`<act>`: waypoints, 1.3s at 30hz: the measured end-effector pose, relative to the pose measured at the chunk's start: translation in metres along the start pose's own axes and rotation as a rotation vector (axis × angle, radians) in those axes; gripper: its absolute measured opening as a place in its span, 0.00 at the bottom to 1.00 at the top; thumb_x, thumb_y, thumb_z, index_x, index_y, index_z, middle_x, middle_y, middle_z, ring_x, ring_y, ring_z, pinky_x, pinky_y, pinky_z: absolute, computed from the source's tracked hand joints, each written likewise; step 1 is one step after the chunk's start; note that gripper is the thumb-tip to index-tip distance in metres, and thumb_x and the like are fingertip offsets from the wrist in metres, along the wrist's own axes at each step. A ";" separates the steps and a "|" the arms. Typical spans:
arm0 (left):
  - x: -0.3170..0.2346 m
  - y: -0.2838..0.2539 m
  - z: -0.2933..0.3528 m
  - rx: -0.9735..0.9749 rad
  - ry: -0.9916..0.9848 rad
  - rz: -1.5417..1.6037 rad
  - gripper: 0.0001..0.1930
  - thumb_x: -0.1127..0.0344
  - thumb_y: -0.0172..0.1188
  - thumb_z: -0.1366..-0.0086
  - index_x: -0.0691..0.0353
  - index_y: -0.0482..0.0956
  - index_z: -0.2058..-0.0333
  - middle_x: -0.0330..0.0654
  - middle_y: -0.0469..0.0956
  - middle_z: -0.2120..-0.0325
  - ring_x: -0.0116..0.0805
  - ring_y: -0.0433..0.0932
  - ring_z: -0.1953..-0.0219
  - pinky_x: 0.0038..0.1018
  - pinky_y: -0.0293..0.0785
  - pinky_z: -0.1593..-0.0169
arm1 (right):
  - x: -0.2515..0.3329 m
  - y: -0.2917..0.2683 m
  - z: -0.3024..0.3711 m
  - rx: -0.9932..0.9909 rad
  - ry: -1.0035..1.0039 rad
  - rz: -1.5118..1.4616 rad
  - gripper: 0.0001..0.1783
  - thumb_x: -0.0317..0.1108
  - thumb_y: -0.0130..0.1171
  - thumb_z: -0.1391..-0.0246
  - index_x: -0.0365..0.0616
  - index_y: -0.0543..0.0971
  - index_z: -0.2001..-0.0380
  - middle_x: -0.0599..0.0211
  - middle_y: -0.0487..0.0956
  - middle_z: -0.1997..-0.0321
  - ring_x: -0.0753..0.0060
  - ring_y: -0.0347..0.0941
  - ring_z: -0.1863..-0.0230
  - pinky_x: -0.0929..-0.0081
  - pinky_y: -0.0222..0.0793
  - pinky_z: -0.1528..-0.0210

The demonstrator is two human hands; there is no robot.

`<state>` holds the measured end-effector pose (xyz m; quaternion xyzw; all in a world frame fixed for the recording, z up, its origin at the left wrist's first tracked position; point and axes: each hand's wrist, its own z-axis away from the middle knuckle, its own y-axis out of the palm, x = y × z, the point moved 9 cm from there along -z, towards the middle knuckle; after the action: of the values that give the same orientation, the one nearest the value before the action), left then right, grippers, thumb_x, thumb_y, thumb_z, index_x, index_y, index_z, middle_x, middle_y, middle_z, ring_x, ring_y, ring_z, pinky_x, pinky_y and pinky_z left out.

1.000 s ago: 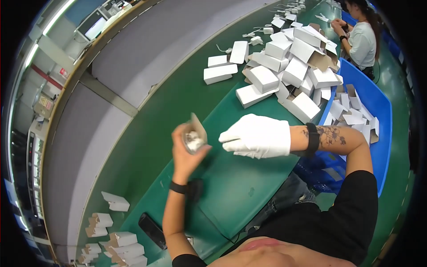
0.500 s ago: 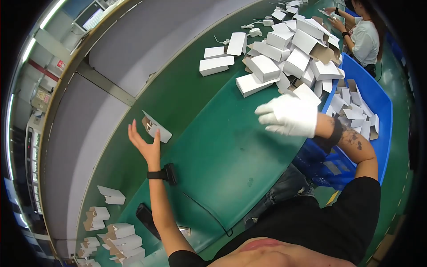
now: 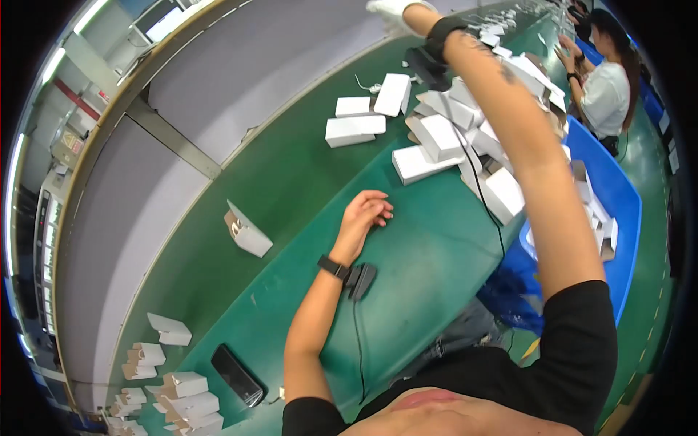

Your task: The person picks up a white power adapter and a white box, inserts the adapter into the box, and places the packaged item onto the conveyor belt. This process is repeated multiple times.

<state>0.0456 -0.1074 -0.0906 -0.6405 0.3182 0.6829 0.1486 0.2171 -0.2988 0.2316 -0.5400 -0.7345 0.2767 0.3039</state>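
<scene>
My left hand (image 3: 366, 219) hovers bare over the middle of the green table, its fingers loosely bent with gaps between them and nothing seen in them. Left of it stands a small white box (image 3: 251, 238) with its lid flap up and a white item partly showing inside. My right arm stretches far forward across a heap of white boxes (image 3: 439, 136). At its end, my white-gloved right hand (image 3: 396, 10) is smeared by motion at the top edge of the picture, so its fingers and any held thing cannot be made out.
White chargers with cables (image 3: 497, 30) lie at the far end of the green table (image 3: 429, 240). A blue bin (image 3: 630, 218) with white boxes stands at right. Several open boxes (image 3: 190, 385) and a black phone (image 3: 238, 375) are near left. A co-worker (image 3: 609, 94) sits far right.
My right hand has swung from beside the box heap to the far top edge. My left hand has moved right, away from the open box, and its spread fingers have curled.
</scene>
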 end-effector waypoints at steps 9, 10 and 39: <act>-0.004 0.004 0.003 0.010 -0.011 0.322 0.13 0.63 0.48 0.33 0.66 0.69 0.56 0.44 0.75 0.64 0.32 0.74 0.60 0.26 0.70 0.55 | -0.187 0.251 0.026 0.788 0.858 0.256 0.19 0.40 0.51 0.44 0.57 0.74 0.48 0.69 0.72 0.43 0.62 0.70 0.46 0.56 0.65 0.44; -0.003 0.007 0.003 0.029 -0.026 0.283 0.13 0.63 0.48 0.33 0.66 0.69 0.56 0.44 0.75 0.64 0.32 0.74 0.60 0.26 0.70 0.54 | -0.199 0.261 0.034 0.814 0.902 0.278 0.19 0.40 0.51 0.45 0.57 0.74 0.48 0.69 0.72 0.43 0.62 0.70 0.46 0.57 0.65 0.44; -0.009 0.026 -0.004 0.196 -0.035 0.272 0.22 0.52 0.45 0.32 0.64 0.68 0.50 0.49 0.76 0.58 0.37 0.75 0.55 0.32 0.70 0.49 | 0.023 -0.004 0.021 0.101 0.078 -1.410 0.16 0.39 0.53 0.47 0.45 0.75 0.57 0.68 0.78 0.62 0.74 0.71 0.62 0.78 0.68 0.59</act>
<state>0.0346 -0.1278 -0.0755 -0.5620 0.4643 0.6735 0.1222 0.1934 -0.2795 0.2240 0.0695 -0.8840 0.0283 0.4615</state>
